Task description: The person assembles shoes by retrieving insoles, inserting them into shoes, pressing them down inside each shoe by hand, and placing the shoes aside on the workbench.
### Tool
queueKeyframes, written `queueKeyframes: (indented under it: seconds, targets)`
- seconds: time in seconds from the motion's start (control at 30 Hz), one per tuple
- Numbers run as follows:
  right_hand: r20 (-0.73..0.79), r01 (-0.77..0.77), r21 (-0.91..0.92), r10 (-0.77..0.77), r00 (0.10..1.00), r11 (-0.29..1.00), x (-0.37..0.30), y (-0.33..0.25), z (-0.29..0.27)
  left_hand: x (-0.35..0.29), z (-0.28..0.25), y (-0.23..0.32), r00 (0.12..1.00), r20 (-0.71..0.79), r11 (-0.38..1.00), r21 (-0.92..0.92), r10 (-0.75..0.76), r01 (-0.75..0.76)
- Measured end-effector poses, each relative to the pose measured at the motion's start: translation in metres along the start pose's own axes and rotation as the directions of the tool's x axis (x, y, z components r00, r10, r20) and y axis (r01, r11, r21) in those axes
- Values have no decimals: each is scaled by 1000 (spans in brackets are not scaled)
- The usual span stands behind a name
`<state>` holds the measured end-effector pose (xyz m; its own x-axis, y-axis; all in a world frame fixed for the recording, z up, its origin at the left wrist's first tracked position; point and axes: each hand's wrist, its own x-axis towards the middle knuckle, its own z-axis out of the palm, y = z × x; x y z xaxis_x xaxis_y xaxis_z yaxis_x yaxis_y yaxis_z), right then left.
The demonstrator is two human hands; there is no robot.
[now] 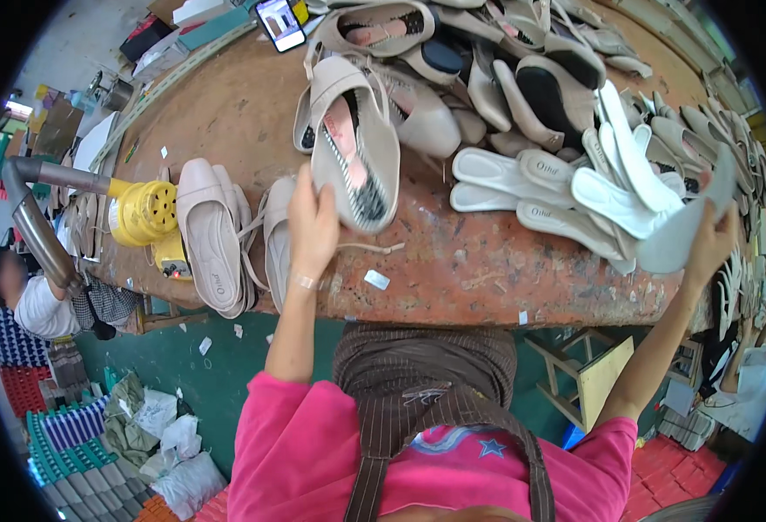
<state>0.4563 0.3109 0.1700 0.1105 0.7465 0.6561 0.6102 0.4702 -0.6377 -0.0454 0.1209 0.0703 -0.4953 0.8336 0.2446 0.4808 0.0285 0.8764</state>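
My left hand (313, 228) grips a beige slingback flat shoe (354, 143) by its side near the heel. Inside that shoe a pink lining and a dark heel area show. At the right, my right hand (708, 244) pinches a pale grey-white insole (675, 233), tilted and slightly blurred. Beside it lies a pile of white padded insoles (509, 174) on the worn table (461, 270). Left of my left hand stand beige shoes (209, 226) with insoles inside, close together at the table's near edge.
A large heap of beige shoes (531, 96) covers the far side, with more shoes at the right. A phone (279, 24) stands at the back. A yellow device (146, 213) with a metal pipe sits at the left. Another person (48, 304) sits beyond it. A wooden stool (605, 378) is below.
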Motion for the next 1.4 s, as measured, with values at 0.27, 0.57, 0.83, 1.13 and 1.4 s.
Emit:
queueKeyframes:
  seconds: [0.27,0.57,0.83,1.13,1.4]
  targets:
    - [188,-231,438,163,969,869,-64,-49,4,-72,1,9,778,606,927,173,167,-333]
    - [829,471,19,-277,486,882,-227,-139,97,-127,13,-31,981,178,925,380,-82,8]
    - [701,178,309,-351,621,934,-286,-147,169,-159,22,-42,932,174,938,-91,-317,336]
    - [767,41,331,-294,570,943,-298,-157,190,-151,24,-49,900,200,893,-161,-388,420]
    - [805,40,315,-289,518,948,-286,-153,177,-150,26,-49,908,139,900,-142,-394,412]
